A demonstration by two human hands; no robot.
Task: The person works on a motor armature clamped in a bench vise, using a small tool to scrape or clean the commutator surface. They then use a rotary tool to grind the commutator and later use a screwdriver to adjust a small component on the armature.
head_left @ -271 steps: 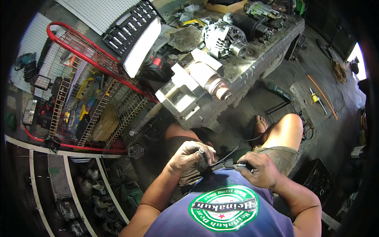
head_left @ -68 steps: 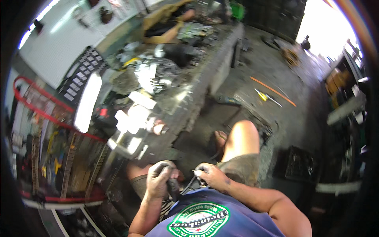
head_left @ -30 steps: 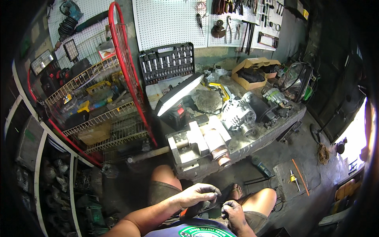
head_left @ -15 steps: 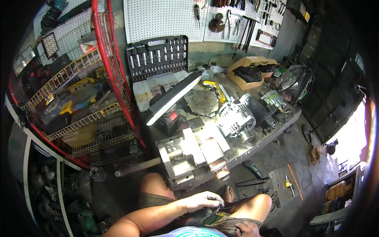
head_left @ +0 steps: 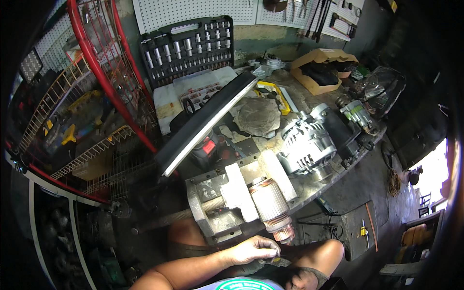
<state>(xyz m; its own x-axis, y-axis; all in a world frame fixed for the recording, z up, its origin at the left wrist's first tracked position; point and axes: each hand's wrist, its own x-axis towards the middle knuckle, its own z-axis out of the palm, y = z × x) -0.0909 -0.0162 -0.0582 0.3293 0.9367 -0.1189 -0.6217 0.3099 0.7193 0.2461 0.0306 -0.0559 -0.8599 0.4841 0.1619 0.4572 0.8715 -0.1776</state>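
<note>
Head view: left hand (head_left: pixel 258 250) at lower centre, fingers curled onto thumb in a narrow grip; whether anything is pinched there is too small to tell. Right hand (head_left: pixel 302 280) near the lower edge, partly cut off, dark; its grip cannot be told. The copper-wound armature (head_left: pixel 269 199) lies between the pale jaws of the vise (head_left: pixel 238 191), centre to lower centre of frame, tilted, its copper end projecting toward the person just above the left hand. Judged risks: (1) that projecting end could be bumped by a knuckle, since hand and copper sit so near in the picture; (2) with uneven or light clamping, the round body could turn or slip, while too hard a squeeze could mark the core; (3) anything small let go over the lap would likely be lost in shadow; (4) glare from the long lamp (head_left: pixel 210 123) may hide fine detail on the metal; (5) the alternator (head_left: pixel 307 145), near the edge of the table (head_left: pixel 338 174), could shift if knocked.
</note>
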